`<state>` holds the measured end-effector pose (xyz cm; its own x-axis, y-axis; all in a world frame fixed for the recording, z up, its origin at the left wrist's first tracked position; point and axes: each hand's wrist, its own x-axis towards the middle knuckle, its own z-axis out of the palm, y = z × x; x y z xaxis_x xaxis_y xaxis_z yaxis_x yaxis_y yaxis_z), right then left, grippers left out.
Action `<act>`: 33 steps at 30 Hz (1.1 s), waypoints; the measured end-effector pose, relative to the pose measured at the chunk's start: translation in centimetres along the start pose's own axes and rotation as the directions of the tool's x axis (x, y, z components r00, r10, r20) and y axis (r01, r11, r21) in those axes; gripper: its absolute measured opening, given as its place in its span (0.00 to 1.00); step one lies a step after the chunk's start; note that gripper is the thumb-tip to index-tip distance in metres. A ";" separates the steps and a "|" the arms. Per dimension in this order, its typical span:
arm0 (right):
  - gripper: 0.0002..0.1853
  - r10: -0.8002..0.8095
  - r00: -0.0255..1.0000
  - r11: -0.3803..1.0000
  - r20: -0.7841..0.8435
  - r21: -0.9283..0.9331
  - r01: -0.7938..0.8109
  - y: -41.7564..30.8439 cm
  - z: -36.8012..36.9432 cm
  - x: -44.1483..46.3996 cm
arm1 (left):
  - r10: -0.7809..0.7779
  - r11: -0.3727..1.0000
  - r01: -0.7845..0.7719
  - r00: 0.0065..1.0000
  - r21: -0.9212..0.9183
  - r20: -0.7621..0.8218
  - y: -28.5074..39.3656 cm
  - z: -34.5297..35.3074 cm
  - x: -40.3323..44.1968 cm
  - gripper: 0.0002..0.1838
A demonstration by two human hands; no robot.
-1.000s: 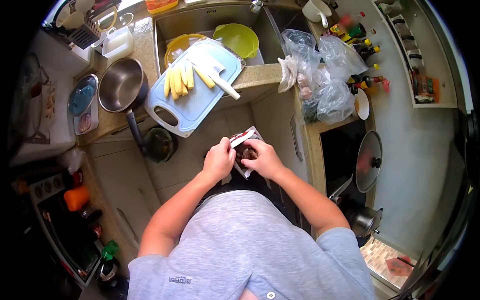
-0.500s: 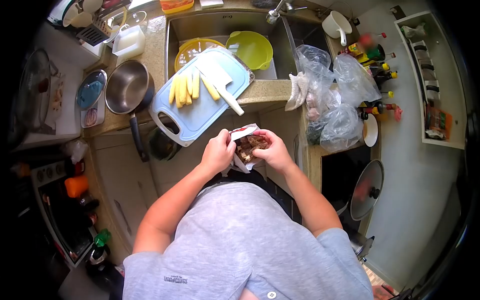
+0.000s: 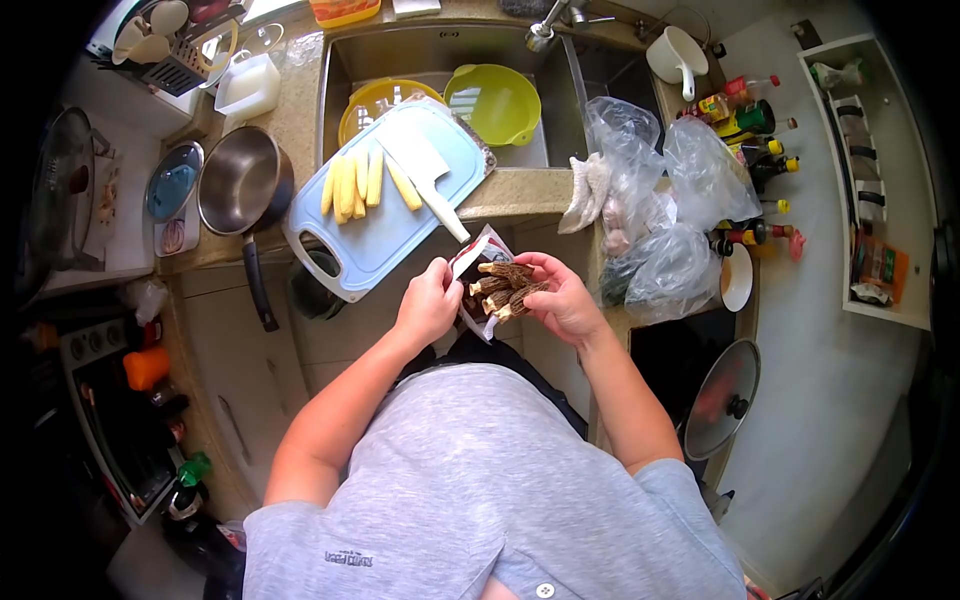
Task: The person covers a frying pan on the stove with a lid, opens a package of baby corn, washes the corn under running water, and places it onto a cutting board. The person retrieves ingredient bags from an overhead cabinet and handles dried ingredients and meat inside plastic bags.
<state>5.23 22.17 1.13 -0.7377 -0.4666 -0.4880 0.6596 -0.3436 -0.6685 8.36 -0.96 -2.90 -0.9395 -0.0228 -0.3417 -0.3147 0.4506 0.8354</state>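
My left hand (image 3: 430, 302) grips the left edge of an opened plastic bag (image 3: 470, 262), holding it in front of my belly. Dried morel mushrooms (image 3: 508, 285), brown and wrinkled with pale stems, are pinched in my right hand (image 3: 565, 302) at the bag's mouth. How many remain inside the bag is hidden. Beyond my hands, a light blue cutting board (image 3: 362, 238) rests across the sink's front edge. On it lie several pieces of baby corn (image 3: 347, 188) and a white-handled cleaver (image 3: 425, 178).
A yellow-green basin (image 3: 492, 105) and an orange-yellow one (image 3: 372, 100) sit in the sink (image 3: 335, 60). Left of the board stands a saucepan (image 3: 240, 182), its handle over the counter edge. Plastic bags (image 3: 675, 265) and bottles (image 3: 755, 150) crowd the right counter.
My right hand has drawn several morels up and rightward, out of the bag's mouth. My left hand keeps hold of the bag. The view has shifted slightly.
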 end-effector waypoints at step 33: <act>0.17 -0.431 0.890 0.327 -0.147 -0.945 0.003 -4.2 -1.0 4.0 | -0.050 0.990 0.021 0.977 0.142 0.209 -0.7 2.0 -1.2 0.12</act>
<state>-0.67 22.58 1.41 -0.9622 -0.1478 -0.2286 0.0775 0.6564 -0.7505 9.97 0.52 -3.92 -0.8735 0.1419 -0.4658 -0.3117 0.5720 0.7588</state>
